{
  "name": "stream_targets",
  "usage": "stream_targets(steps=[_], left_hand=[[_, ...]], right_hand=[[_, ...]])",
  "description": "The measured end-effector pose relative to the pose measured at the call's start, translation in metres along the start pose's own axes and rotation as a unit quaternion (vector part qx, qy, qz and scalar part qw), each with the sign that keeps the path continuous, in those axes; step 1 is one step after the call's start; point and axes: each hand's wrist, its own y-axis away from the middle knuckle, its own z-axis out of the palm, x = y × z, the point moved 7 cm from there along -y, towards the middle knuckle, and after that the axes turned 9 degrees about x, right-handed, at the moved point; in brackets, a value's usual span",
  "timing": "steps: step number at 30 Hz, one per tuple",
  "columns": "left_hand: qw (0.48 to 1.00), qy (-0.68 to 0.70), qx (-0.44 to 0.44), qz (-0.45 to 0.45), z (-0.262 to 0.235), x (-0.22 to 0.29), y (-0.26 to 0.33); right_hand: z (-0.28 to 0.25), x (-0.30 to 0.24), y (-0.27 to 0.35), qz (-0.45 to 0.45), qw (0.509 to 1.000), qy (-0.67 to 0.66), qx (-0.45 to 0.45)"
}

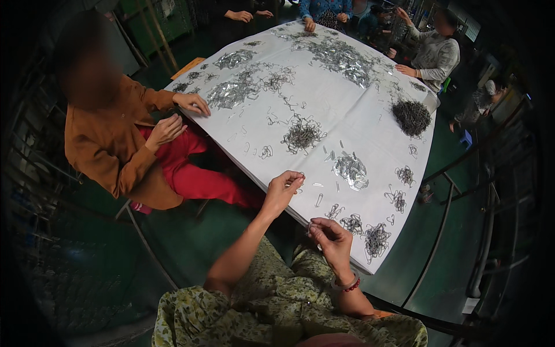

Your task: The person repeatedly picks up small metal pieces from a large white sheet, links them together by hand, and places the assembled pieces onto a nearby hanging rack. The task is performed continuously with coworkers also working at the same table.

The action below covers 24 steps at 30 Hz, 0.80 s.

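Note:
My left hand [283,194] is raised over the near edge of the white table [341,130], thumb and fingertips pinched together. What it pinches, if anything, is too small to make out. Lower and to the right, my right hand [334,240] is also closed in a pinch, with a small grey metal piece at its fingertips. Just beyond my hands lies a heap of small shiny metal strips [350,171]. Bent wire hooks form small piles beside my right hand, among them a nearer pile [351,223] and a denser one [377,240] at the table's corner.
A tangled wire pile [302,134] sits mid-table, and a dark, dense heap [411,118] lies near the right edge. More shiny strips [341,61] spread across the far part. A person in a brown jacket [110,139] sits at the left; other people are around the far side.

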Motion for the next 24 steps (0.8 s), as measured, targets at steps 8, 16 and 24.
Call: stream_targets(steps=[8, 16, 24], left_hand=[[0.975, 0.197, -0.092, -0.036, 0.004, 0.054, 0.088], [0.991, 0.104, -0.081, 0.025, 0.011, 0.049, 0.09], [0.992, 0.11, -0.029, 0.044, 0.016, 0.052, 0.097]], right_hand=[[-0.009, -0.01, 0.003, -0.088, 0.992, 0.049, 0.081], [-0.01, -0.018, 0.003, -0.126, 0.985, 0.024, 0.119], [-0.006, -0.027, 0.006, -0.283, 0.935, 0.191, 0.099]])
